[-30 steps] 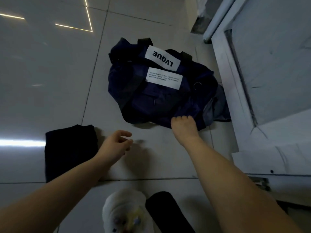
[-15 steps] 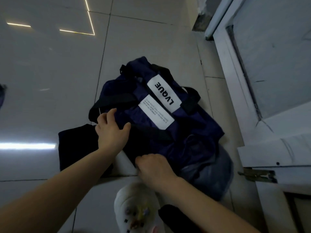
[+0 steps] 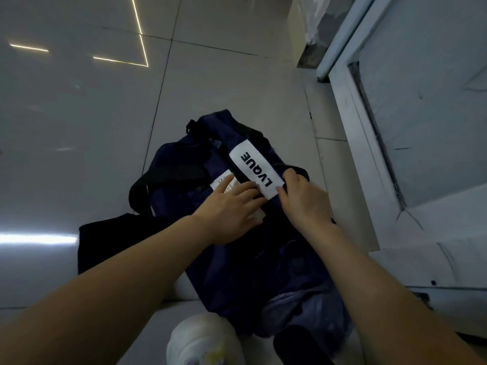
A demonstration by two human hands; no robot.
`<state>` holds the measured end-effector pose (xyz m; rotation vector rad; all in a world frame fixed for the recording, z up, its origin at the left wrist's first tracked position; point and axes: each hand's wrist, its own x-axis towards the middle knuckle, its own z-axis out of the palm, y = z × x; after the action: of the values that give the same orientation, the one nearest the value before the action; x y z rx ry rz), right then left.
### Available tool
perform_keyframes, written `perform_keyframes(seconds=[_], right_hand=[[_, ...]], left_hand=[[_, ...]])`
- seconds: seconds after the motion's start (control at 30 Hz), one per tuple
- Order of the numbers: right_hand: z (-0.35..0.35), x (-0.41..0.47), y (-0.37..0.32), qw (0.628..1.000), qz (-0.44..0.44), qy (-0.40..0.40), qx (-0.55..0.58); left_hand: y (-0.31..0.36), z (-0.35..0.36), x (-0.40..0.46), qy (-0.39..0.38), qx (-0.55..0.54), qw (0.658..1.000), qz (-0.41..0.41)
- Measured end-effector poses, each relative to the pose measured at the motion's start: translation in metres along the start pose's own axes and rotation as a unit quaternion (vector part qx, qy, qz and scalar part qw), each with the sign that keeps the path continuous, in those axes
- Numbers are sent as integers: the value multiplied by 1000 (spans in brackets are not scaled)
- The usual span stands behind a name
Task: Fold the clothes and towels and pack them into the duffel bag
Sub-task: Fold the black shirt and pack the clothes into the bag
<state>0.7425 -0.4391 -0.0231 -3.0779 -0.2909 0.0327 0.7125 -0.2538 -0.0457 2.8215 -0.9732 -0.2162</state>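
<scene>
Two hands work on the navy duffel bag (image 3: 200, 185), which lies slumped on the tile floor (image 3: 224, 83) at mid-scene. Left hand (image 3: 229, 209) rests flat w/ fingers spread over the smaller white label; right hand (image 3: 303, 201) curls on dark fabric just right of the "LVQUE" label (image 3: 257, 171), prob. hunting the opening. Risk: limp bag slides or stays collapsed, so packing jams. Black folded garment (image 3: 105, 243) waits at left, touching the bag; blue-grey cloth (image 3: 297, 306) bunches at near end. White door frame (image 3: 350, 133) crowds the right; knees sit near.
</scene>
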Motion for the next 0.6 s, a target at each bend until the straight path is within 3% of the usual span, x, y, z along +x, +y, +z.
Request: perform_keyframes(seconds=[0.13,0.23,0.47,0.53,0.6], right_hand=[[-25,20,29,978,150,34,143],[-32,25,69,954,239,11,181],[1,17,63,938,288,-115,154],[-5,16,61,949,266,-97,139],[-13,11,56,972,209,-26,102]], left_hand=[[-22,-19,-20,106,109,983,102],[-43,-14,-76,96,82,982,138],[-47,17,-104,86,90,985,117],[-46,21,-106,107,71,986,110],[-46,15,-111,126,64,983,114]])
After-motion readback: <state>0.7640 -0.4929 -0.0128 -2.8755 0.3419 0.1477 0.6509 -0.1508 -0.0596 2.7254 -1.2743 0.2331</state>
